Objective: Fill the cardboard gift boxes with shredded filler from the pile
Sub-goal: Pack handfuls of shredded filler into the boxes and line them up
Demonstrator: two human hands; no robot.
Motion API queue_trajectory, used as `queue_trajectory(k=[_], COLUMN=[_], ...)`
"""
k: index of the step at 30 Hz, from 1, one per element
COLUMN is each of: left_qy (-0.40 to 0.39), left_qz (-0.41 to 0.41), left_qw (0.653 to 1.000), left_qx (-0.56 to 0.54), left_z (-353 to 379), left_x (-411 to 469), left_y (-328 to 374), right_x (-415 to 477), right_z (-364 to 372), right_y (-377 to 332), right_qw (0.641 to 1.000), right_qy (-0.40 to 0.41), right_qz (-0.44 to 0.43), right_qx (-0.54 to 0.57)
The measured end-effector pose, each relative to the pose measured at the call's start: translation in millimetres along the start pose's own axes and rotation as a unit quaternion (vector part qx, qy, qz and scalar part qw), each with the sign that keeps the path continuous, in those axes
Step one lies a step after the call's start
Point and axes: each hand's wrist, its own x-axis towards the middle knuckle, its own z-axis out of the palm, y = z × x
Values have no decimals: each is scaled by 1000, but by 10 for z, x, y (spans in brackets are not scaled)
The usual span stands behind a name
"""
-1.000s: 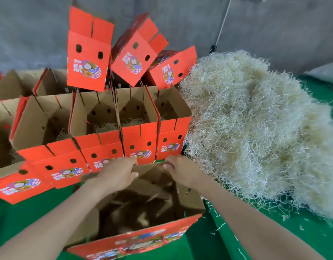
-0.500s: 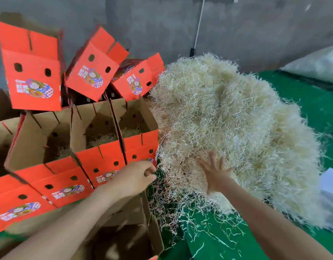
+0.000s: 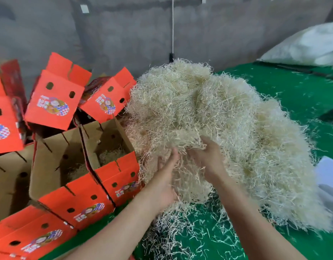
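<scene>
A big pale heap of shredded filler [image 3: 227,128] lies on the green cloth at centre right. Both hands are dug into its near left edge. My left hand [image 3: 166,177] has its fingers pushed up into the strands from below. My right hand [image 3: 208,158] curls over a clump of filler just right of it. Left of the heap stand open red-and-brown cardboard gift boxes; the nearest box [image 3: 113,162] and the one beside it [image 3: 68,169] each hold a thin layer of filler.
More red boxes [image 3: 55,102] are stacked tilted behind the open row, against a grey wall. Loose strands litter the green cloth [image 3: 208,239] in front. A white sack [image 3: 308,45] lies far right, white sheets [image 3: 328,177] at the right edge.
My hands left the empty box near me and moved into the heap: the right reached it first, then the left joined. The view swung right, so the near box is out of frame.
</scene>
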Motion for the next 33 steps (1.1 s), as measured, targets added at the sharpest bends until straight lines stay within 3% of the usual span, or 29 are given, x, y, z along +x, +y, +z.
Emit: queue_trajectory(k=[3, 5, 8, 12, 14, 16, 18, 19, 21, 23, 25, 27, 29, 31, 33], left_qy=[60, 116, 170, 117, 115, 111, 121, 130, 131, 142, 155, 170, 198, 173, 158], left_qz=[-13, 1, 1, 21, 19, 18, 12, 20, 46, 65, 79, 113, 141, 134, 135], left_qw=[996, 991, 984, 993, 992, 989, 990, 990, 990, 988, 985, 979, 969, 975, 977], left_qx=[-71, -66, -53, -15, 53, 91, 70, 60, 37, 16, 18, 11, 31, 40, 49], left_z=[0, -128, -340, -396, -415, -471, -576, -641, -700, -775, -873, -961, -1033, -1025, -1005], left_x=[125, 167, 218, 189, 203, 202, 177, 175, 126, 119, 92, 54, 7, -41, -21], left_y=[215, 278, 253, 261, 242, 257, 256, 252, 267, 325, 425, 547, 638, 652, 599], right_x=[-145, -116, 45, 78, 89, 231, 423, 496, 561, 567, 521, 473, 472, 478, 501], right_z=[117, 61, -118, -9, 84, 70, -9, -23, 26, 71, -4, -94, -60, 69, 158], right_y=[-120, -161, -188, -110, -97, -93, -55, -14, 133, 406, 635, 762, 641, 376, 104], right_qw=[965, 947, 946, 916, 934, 981, 986, 983, 966, 902, 822, 792, 810, 846, 909], right_qy=[-193, -297, -319, -388, -347, -172, -41, -37, -104, -204, -274, -278, -203, -116, -152], right_qz=[-85, -33, 50, 100, 89, -14, -93, -107, -123, -111, -23, 58, 33, -53, -107], right_qx=[-154, -121, 40, 26, -12, -89, -135, -144, -203, -364, -499, -540, -549, -517, -372])
